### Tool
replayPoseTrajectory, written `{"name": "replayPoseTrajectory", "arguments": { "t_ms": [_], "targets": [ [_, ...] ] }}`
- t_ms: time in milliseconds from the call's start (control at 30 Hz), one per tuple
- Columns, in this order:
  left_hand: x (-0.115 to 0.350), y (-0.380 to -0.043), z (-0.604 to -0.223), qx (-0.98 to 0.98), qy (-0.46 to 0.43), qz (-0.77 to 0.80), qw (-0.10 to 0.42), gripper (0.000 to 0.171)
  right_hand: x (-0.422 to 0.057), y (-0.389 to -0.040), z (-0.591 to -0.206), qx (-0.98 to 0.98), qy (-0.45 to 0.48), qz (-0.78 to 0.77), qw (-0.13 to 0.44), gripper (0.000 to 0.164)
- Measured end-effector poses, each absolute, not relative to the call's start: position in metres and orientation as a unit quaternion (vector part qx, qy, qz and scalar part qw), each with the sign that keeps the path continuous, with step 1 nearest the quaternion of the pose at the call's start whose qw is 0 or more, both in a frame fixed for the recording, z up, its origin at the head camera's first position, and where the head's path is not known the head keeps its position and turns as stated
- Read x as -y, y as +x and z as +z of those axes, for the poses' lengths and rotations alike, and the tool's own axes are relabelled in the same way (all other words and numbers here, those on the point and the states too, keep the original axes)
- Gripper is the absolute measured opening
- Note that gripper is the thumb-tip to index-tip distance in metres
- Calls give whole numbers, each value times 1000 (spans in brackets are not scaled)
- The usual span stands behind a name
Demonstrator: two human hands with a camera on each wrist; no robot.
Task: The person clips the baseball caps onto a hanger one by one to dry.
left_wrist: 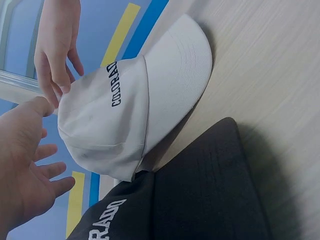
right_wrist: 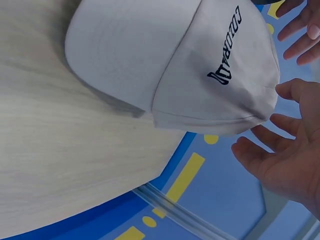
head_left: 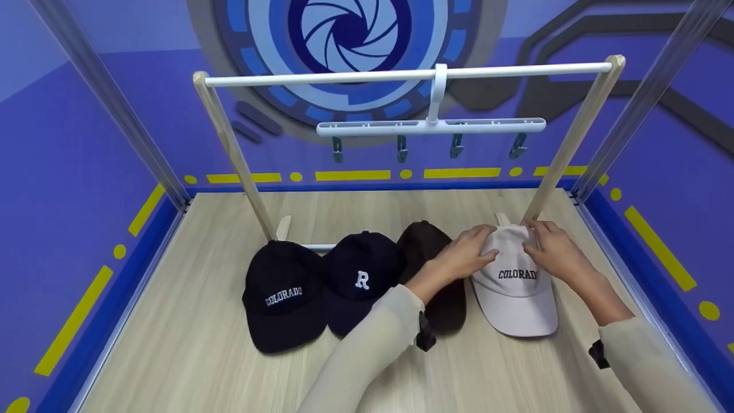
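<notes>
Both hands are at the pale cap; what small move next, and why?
I'd probably curl the left hand gently onto the pale cap: its fingers look spread, not gripping, and the four hanging clips hold nothing.

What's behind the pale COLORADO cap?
Behind the pale cap, a wooden rack post rises, and the tip of a small wooden piece peeks above it. The rest of that piece, and anything else directly behind, is covered.

The pale cap [head_left: 515, 288] and leftmost black cap [head_left: 285, 312] look like matt cloth, the counter [head_left: 189, 321] smooth grained wood, the hanger [head_left: 390, 128] glossy plastic, the rack uprights [head_left: 229, 143] bare wood, the corner posts [head_left: 113, 103] metal.
</notes>
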State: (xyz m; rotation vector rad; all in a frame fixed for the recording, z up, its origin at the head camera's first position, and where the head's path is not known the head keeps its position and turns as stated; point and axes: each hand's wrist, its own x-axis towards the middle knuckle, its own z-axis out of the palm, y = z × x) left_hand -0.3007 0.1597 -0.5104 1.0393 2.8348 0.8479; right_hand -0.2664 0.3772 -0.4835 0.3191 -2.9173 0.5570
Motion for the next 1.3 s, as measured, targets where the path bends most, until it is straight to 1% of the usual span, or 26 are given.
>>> {"name": "replayPoseTrajectory", "arguments": {
  "t_ms": [133,367,500,867,1167,1300],
  "targets": [
    [-163,-303,-512,-910,319,266,10,52,-381,-267,-483,976,103,180,64,54],
    [-166,-307,-515,-909,328,258,4,51,-384,-267,-481,978,97,178,56,54],
    [-170,-309,-521,-911,317,262,14,51,-386,-268,-483,977,99,183,50,53],
    [-185,-316,-528,-921,277,272,22,51,-390,-271,-484,975,116,183,57,52],
    [-191,-318,-529,-931,262,252,32,48,-386,-274,-487,973,111,199,40,51],
    [-192,-321,-530,-935,258,240,30,47,-382,-276,-487,972,116,199,44,48]
  ]
}}
